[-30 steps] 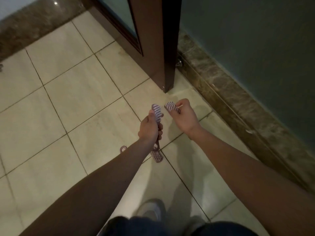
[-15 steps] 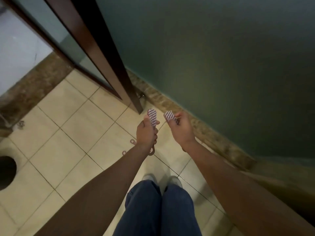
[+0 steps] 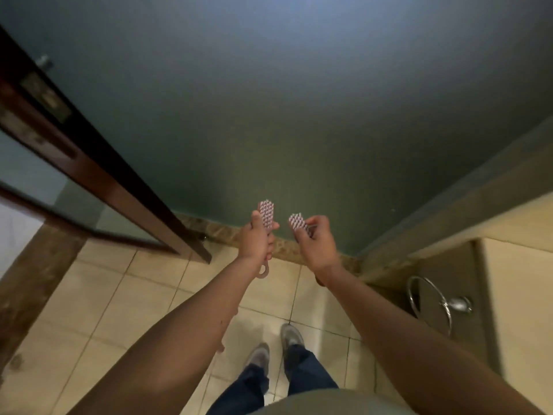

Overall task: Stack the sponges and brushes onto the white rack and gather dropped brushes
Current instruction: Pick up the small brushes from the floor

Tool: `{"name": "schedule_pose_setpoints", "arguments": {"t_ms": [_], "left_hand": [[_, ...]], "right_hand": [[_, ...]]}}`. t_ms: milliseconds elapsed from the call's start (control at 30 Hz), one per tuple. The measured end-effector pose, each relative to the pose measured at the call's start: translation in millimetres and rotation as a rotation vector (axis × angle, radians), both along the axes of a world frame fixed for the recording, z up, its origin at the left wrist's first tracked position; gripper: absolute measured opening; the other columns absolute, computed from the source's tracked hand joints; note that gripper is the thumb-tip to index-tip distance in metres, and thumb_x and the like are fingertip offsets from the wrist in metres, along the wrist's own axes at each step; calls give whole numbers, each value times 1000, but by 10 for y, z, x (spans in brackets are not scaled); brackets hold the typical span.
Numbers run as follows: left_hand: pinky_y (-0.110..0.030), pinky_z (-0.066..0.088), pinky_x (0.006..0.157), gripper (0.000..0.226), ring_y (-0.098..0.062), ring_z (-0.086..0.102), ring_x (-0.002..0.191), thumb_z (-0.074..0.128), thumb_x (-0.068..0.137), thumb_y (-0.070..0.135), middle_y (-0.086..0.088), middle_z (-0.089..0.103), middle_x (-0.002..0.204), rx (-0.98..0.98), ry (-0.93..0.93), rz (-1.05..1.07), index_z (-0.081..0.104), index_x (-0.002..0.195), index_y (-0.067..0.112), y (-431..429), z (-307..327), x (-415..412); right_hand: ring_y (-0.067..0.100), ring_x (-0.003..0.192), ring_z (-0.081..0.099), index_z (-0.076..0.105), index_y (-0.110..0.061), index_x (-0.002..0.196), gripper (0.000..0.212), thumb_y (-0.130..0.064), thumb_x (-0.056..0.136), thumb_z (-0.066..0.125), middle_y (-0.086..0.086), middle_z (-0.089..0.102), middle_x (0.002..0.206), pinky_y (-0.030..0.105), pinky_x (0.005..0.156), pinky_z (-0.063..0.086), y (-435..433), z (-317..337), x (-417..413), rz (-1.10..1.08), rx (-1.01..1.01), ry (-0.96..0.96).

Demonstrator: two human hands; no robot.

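Head view: the green wall (image 3: pixel 299 115) fills most of the frame, above the tiled floor (image 3: pixel 104 310) and beside the dark door (image 3: pixel 104 175) at left. No white rack is in sight, so stacking looks not yet started for these two.

The left hand (image 3: pixel 257 238) is wrapped round the handle of one brush (image 3: pixel 266 214), bristle head upright. The right hand (image 3: pixel 315 247) pinches a second brush (image 3: pixel 296 223) near its head. Both are held apart, in front of the wall.

Compared with a second ago, the camera has tilted up from the tiles. A brush that lay on the floor then cannot be seen now.
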State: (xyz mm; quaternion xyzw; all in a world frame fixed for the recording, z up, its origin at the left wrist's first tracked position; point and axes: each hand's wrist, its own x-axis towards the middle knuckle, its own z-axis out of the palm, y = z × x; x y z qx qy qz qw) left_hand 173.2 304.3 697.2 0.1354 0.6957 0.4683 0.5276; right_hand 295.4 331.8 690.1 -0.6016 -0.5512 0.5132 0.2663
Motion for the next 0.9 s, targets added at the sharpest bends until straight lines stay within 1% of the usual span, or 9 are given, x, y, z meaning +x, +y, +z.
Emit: {"name": "schedule_pose_setpoints", "arguments": {"t_ms": [100, 167, 300, 400, 500, 567, 633, 767, 900], "left_hand": [[-19, 24, 39, 57, -10, 30, 32, 21, 104, 46, 3, 38, 47, 28, -4, -118, 60, 82, 10, 42, 224, 161], [-15, 24, 34, 56, -9, 32, 29, 25, 105, 43, 3, 42, 42, 35, -21, -183, 61, 80, 9, 51, 351, 296], [-11, 23, 32, 50, -8, 35, 25, 30, 105, 38, 1, 49, 36, 40, -41, -295, 61, 80, 7, 29, 571, 608], [-13, 27, 33, 42, -10, 39, 27, 29, 106, 32, -8, 56, 49, 64, -75, -395, 58, 96, 3, -29, 734, 846], [-16, 32, 34, 33, -11, 43, 29, 29, 106, 26, -14, 59, 67, 72, -109, -542, 50, 114, 3, -127, 878, 1085], [-17, 34, 35, 28, -12, 45, 34, 31, 104, 23, -14, 61, 73, 87, -119, -661, 48, 115, 4, -206, 962, 1260], [-20, 36, 38, 22, -13, 46, 42, 35, 102, 19, -13, 63, 79, 105, -106, -783, 49, 112, 5, -293, 1012, 1456], [-21, 40, 45, 17, -12, 50, 53, 39, 101, 10, -10, 67, 92, 126, -90, -998, 51, 112, 9, -490, 1073, 1947], [-20, 41, 47, 16, -10, 51, 56, 40, 101, 12, -6, 71, 91, 179, -5, -1202, 55, 105, 14, -775, 1142, 2477]], "right_hand": [[14, 68, 52, 45, -15, 104, 26, -35, 94, 59, 5, 60, 85, 36, 65, 44, -99, 242, 186, -148, 13, 54], [19, 67, 50, 44, -19, 102, 26, -39, 93, 59, 9, 60, 88, 38, 62, 42, -183, 362, 322, -232, 19, 98], [17, 65, 51, 44, -24, 96, 25, -43, 92, 60, 8, 62, 87, 36, 58, 39, -367, 555, 598, -397, 58, 138], [15, 63, 52, 45, -22, 96, 21, -39, 93, 58, 4, 59, 82, 33, 56, 41, -541, 678, 807, -500, 96, 138], [15, 53, 49, 45, -20, 100, 6, -25, 96, 47, 5, 54, 75, 27, 44, 40, -740, 782, 1046, -636, 86, 215], [12, 48, 48, 45, -16, 108, 12, -18, 97, 42, 7, 52, 74, 21, 39, 37, -903, 870, 1222, -711, 70, 249], [7, 45, 50, 45, -13, 114, 17, -13, 97, 44, 8, 54, 75, 17, 38, 37, -1079, 938, 1395, -766, 75, 235], [17, 58, 54, 44, -9, 119, 26, -1, 94, 46, 16, 56, 89, 27, 48, 41, -1467, 1077, 1816, -913, 133, 202], [14, 58, 59, 45, -15, 118, 27, -4, 95, 51, 10, 59, 91, 24, 45, 45, -1915, 1193, 2253, -1073, 179, 152]]}}
